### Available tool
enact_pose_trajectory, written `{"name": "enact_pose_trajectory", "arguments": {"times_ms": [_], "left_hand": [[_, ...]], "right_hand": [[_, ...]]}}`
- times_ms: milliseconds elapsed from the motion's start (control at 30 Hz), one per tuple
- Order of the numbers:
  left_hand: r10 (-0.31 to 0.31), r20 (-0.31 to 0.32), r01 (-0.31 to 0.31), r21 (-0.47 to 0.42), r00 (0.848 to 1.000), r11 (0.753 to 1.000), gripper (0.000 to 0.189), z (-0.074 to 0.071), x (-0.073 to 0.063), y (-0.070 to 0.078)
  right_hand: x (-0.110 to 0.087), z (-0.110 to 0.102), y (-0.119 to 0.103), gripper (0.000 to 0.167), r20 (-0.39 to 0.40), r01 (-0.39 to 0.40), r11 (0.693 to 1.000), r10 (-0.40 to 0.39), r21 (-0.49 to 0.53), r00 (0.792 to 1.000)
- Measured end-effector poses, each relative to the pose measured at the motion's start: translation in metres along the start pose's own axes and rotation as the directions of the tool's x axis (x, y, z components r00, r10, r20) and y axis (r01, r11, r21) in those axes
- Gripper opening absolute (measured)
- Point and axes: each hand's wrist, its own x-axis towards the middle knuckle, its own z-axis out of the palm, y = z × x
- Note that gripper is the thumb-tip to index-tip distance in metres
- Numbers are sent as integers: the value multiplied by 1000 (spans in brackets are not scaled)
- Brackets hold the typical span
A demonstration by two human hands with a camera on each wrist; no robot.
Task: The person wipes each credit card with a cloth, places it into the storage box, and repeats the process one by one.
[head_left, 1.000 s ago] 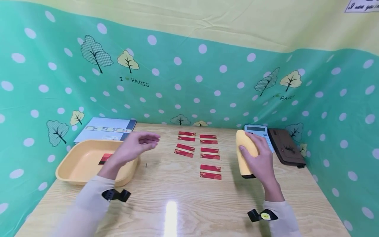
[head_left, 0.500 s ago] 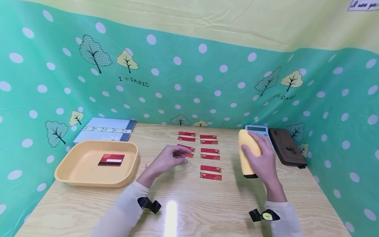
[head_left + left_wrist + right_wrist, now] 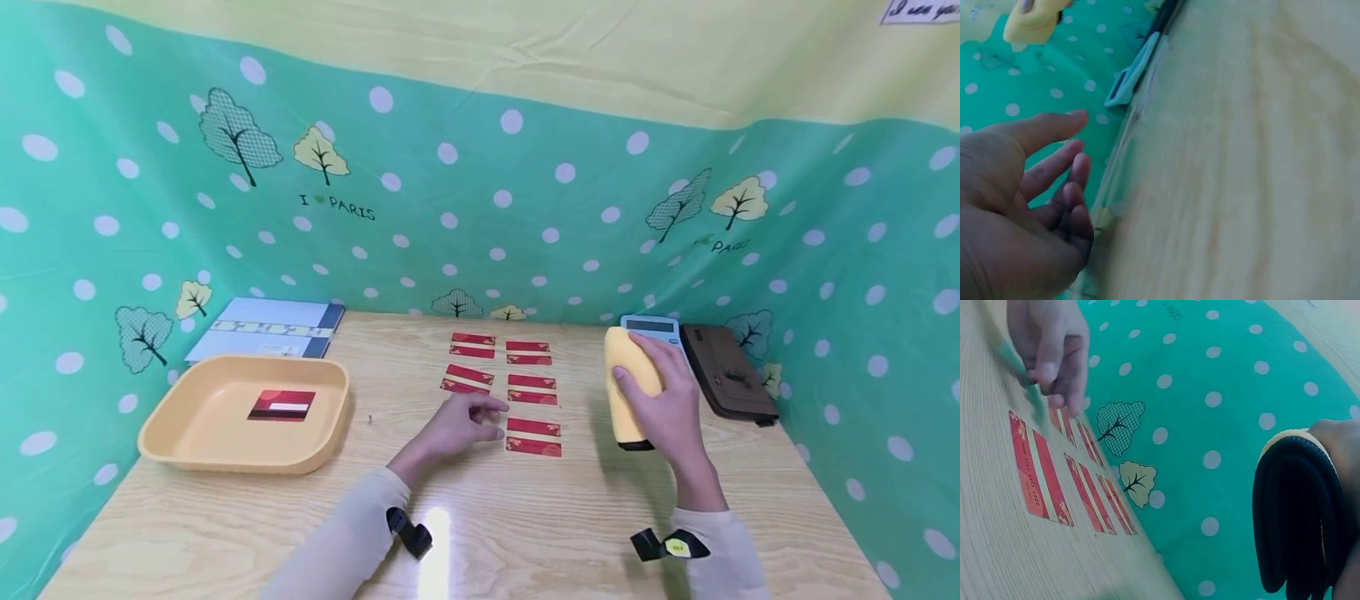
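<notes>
My left hand (image 3: 454,427) hovers just left of the nearest red bank card (image 3: 534,427), thumb and fingers apart. In the left wrist view the palm (image 3: 1016,250) shows nothing between thumb and fingers. Several more red bank cards (image 3: 531,382), each with a pale stripe, lie in two columns on the wooden table (image 3: 600,533). My right hand (image 3: 670,408) grips a yellow wallet-like pouch (image 3: 628,387) upright above the table. Its folded black inside (image 3: 1291,512) faces the right wrist camera. Only part of the right hand's edge shows there.
A yellow plastic tray (image 3: 333,429) on the left holds one dark red card (image 3: 282,405). Behind it lies a blue folder (image 3: 262,317). At the back right are a light blue calculator (image 3: 652,327) and a brown pouch (image 3: 727,375). A polka-dot cloth (image 3: 465,208) surrounds the table.
My left hand has moved right from over the tray, past the left column of cards, to beside the nearest card. The right hand with the yellow pouch has barely moved.
</notes>
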Motion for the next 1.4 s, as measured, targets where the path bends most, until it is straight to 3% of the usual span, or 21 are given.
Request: {"name": "enact_pose_trajectory", "arguments": {"times_ms": [100, 200, 333, 467, 867, 1167, 1400], "left_hand": [[18, -13, -17, 31, 1000, 999, 39, 6, 2, -7], [57, -33, -52, 129, 998, 990, 43, 12, 4, -11], [97, -63, -73, 299, 993, 951, 52, 21, 5, -11], [101, -90, -60, 375, 991, 925, 55, 27, 4, -7], [58, -60, -26, 440, 996, 897, 48, 25, 10, -1], [18, -16, -10, 424, 1000, 906, 45, 21, 8, 4], [45, -26, -32, 391, 999, 920, 46, 20, 1, 2]], "right_hand": [[0, 0, 0, 58, -1, -3, 1000, 3, -5, 1000], [-1, 0, 0, 58, 5, -4, 1000, 4, 0, 1000], [-1, 2, 1, 59, 18, -12, 1000, 12, -1, 1000], [-1, 2, 1, 59, 23, -25, 1000, 25, -19, 999], [1, 3, -3, 58, 52, -35, 998, 38, -46, 998], [-1, 4, -4, 57, 61, -50, 998, 53, -43, 997], [-2, 6, -4, 58, 43, -47, 999, 48, -25, 998]]}}
